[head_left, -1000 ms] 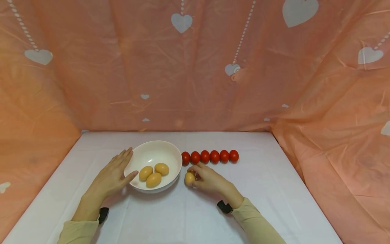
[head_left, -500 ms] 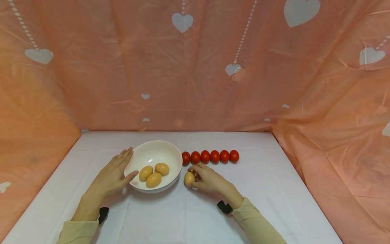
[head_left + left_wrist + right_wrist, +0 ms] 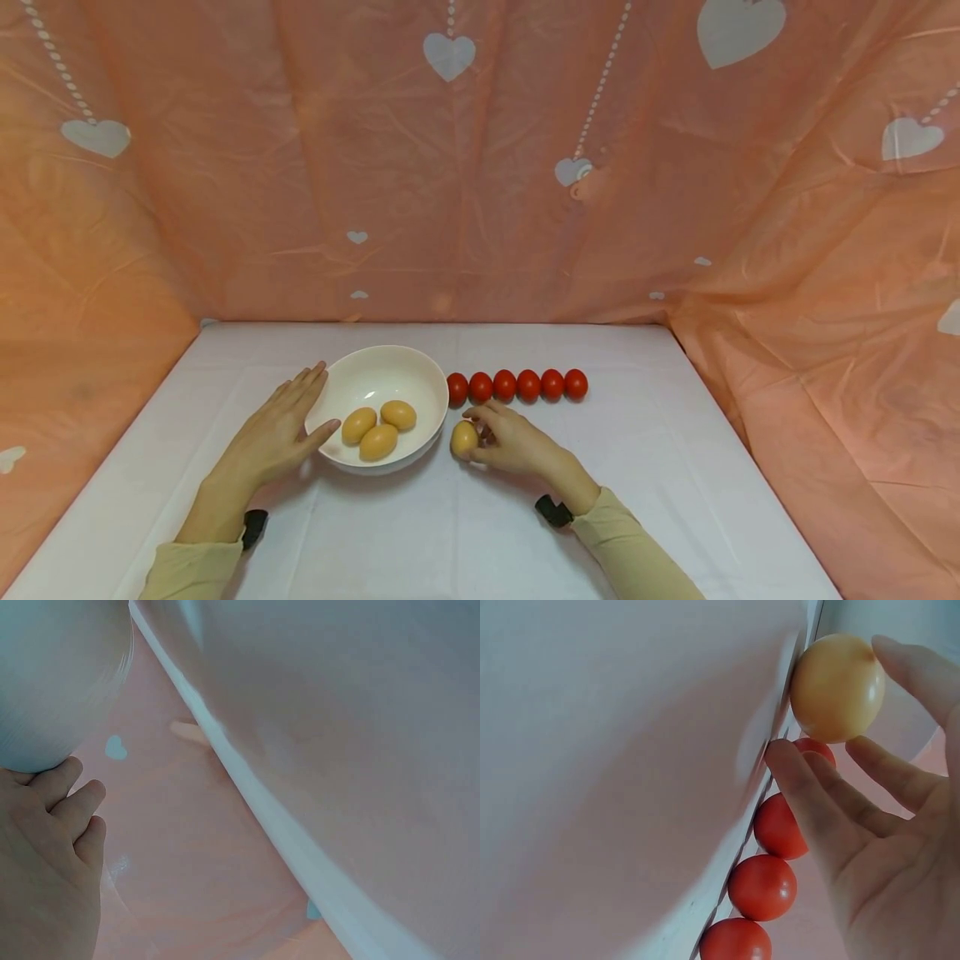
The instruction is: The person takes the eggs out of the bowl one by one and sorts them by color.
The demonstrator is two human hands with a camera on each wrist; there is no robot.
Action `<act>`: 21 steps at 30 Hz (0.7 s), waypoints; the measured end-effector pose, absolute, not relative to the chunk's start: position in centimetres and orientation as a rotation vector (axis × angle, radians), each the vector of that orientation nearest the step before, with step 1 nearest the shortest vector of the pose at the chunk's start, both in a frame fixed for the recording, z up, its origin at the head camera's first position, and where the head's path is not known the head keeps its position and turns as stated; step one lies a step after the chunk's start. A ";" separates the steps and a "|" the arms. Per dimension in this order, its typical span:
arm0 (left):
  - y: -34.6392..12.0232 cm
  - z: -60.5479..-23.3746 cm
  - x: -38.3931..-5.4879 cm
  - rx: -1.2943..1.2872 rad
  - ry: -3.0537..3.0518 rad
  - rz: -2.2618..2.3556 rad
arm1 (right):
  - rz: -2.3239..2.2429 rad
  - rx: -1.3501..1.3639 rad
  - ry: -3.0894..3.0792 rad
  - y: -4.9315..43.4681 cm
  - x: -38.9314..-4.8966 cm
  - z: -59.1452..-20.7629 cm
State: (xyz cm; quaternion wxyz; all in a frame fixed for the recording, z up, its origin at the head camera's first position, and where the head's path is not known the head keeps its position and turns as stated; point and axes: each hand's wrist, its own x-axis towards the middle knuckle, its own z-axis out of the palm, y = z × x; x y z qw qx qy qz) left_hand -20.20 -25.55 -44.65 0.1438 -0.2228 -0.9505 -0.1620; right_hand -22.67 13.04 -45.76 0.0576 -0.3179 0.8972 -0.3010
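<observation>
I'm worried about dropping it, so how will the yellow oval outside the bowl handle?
The yellow oval would probably roll if pushed, given its egg-like shape. Its shine suggests it may be slippery. It's likely firm: no dent shows where the right hand pinches it.

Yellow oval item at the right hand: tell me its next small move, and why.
Probably steady the yellow oval item with the right hand. It is rounded and appears to rest on the white cloth, close beside the bowl, while only the thumb and one finger seem to touch it; the other fingers stand off it, so it could roll.
</observation>
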 end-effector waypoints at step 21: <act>-25.5 -44.5 -20.3 -0.630 -2.780 -0.478 | -1.265 -1.209 2.752 12.1 -23.8 -43.3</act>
